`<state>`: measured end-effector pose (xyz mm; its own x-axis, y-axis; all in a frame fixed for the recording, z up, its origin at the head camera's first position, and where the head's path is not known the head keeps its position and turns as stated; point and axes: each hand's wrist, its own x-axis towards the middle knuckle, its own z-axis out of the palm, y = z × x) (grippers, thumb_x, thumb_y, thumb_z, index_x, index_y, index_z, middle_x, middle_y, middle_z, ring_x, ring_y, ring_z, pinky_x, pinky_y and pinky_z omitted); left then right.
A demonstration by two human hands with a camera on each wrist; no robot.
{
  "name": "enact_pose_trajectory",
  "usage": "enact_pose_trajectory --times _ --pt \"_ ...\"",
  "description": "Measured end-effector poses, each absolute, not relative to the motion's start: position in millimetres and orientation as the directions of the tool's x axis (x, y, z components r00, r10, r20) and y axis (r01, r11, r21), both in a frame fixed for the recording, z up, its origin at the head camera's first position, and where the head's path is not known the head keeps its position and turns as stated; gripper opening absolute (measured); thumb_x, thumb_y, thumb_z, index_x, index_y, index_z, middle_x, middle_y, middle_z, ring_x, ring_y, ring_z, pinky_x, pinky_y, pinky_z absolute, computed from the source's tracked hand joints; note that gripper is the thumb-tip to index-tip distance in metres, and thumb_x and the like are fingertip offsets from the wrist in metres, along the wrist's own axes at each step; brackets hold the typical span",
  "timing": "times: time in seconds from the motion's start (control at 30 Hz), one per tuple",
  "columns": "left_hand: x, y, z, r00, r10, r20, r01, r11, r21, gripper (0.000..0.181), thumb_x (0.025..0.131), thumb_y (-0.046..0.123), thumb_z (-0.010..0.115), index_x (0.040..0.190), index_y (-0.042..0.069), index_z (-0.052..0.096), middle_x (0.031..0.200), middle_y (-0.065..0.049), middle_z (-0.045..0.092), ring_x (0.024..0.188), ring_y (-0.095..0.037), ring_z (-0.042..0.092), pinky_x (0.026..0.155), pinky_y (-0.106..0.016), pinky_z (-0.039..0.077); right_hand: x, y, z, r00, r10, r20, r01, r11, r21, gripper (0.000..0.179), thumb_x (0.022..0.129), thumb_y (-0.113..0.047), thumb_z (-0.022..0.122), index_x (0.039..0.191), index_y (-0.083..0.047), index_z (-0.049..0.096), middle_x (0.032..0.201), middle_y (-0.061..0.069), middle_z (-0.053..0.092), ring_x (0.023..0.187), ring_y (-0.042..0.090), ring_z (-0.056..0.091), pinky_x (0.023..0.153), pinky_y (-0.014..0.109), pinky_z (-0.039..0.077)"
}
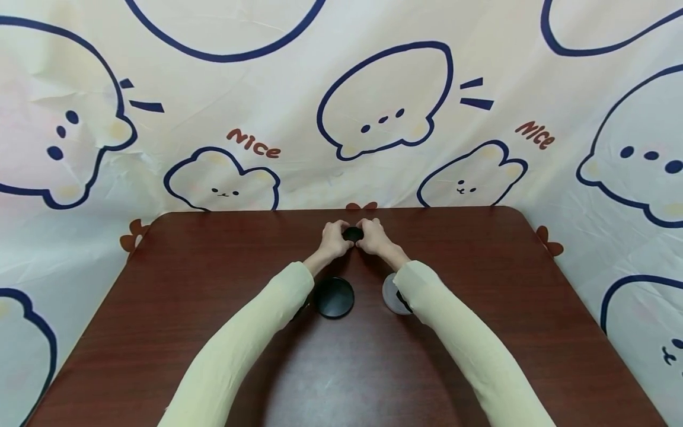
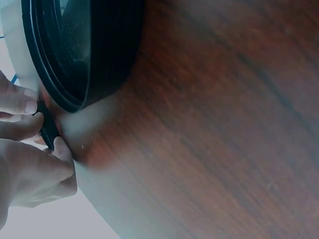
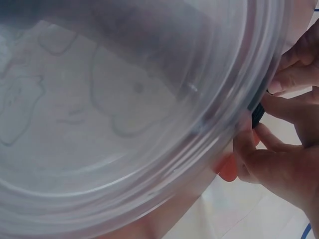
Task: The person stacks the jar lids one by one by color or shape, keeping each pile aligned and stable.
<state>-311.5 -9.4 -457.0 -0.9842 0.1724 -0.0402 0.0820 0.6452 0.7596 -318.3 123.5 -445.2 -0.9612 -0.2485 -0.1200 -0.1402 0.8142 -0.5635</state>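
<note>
At the far edge of the table, both hands pinch a small black disc-shaped piece between them. My left hand (image 1: 334,240) grips its left side and my right hand (image 1: 374,237) its right side. In the head view the black disc (image 1: 353,234) looks round. It shows edge-on as a thin black piece (image 2: 48,127) between the fingertips in the left wrist view. The right wrist view shows only a small part of the black piece (image 3: 257,114) between the fingers; a clear round plastic piece crosses the view in front.
Nearer me on the brown table (image 1: 352,367) lie a round black dish-like piece (image 1: 334,298) by the left sleeve and a clear round piece (image 1: 392,293), partly hidden by the right sleeve. A patterned white cloth (image 1: 299,107) hangs right behind the table's far edge.
</note>
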Motion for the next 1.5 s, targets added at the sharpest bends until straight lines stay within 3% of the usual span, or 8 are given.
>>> enact_pose_trajectory --times 0.27,0.83,1.27,1.5 --pt "-311.0 -12.0 -453.0 -0.975 0.216 -0.047 0.108 0.653 0.75 0.043 0.089 0.004 0.068 0.129 -0.003 0.054 0.127 -0.019 0.052 0.123 -0.031 0.041 0.103 -0.042 0.035 -316.0 122.6 -443.0 -0.962 -0.242 -0.127 -0.132 0.819 -0.559 0.039 0.092 -0.003 0.064 0.128 0.005 0.053 0.124 0.022 0.051 0.114 0.034 0.042 0.092 0.041 0.043" --pt "-308.1 -16.3 -451.6 -0.983 0.185 -0.012 0.109 0.63 0.769 0.043 0.085 0.002 0.073 0.125 -0.002 0.059 0.118 -0.019 0.059 0.113 -0.032 0.052 0.099 -0.042 0.041 -311.9 123.8 -435.6 -0.964 -0.239 -0.117 -0.119 0.78 -0.614 0.04 0.088 -0.001 0.069 0.124 0.006 0.056 0.113 0.021 0.056 0.117 0.033 0.042 0.094 0.042 0.042" --pt "-300.1 -20.3 -449.9 -0.977 0.212 -0.016 0.126 0.638 0.76 0.044 0.085 0.003 0.073 0.126 -0.002 0.058 0.124 -0.017 0.059 0.113 -0.03 0.054 0.097 -0.04 0.043 -300.3 120.5 -438.8 -0.975 -0.197 -0.099 -0.089 0.764 -0.639 0.041 0.087 -0.001 0.07 0.124 0.006 0.055 0.118 0.021 0.054 0.118 0.035 0.042 0.096 0.043 0.041" --pt "-296.4 -22.3 -446.5 -0.973 0.228 -0.032 0.117 0.612 0.782 0.042 0.086 0.004 0.072 0.126 -0.001 0.058 0.119 -0.018 0.058 0.111 -0.03 0.054 0.095 -0.039 0.045 -297.4 124.8 -435.8 -0.973 -0.215 -0.089 -0.106 0.75 -0.653 0.042 0.087 0.0 0.069 0.126 0.006 0.054 0.115 0.021 0.058 0.11 0.033 0.052 0.094 0.041 0.044"
